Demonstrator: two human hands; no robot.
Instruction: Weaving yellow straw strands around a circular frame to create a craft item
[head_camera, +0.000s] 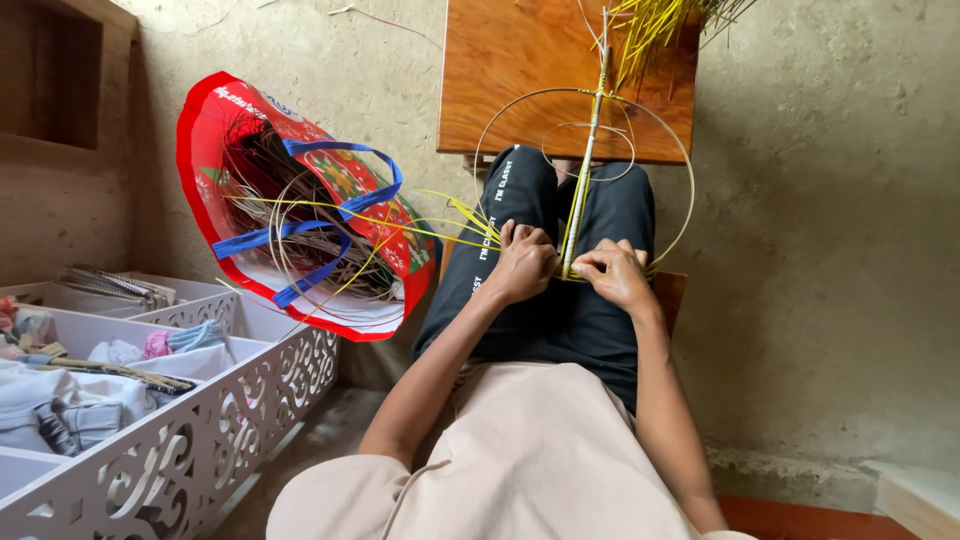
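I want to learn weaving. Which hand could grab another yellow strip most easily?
Probably the left hand. The loose yellow strips fan out right beside it, toward the bag. The right hand sits across the rod, pinching the frame.

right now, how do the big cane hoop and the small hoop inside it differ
The big hoop rings the whole frame, from the stool down to the hands; the small hoop sits inside it, near the top. The big hoop reaches the right hand; the small hoop hangs clear of both hands. Both are thin pale cane crossed by the upright stick.
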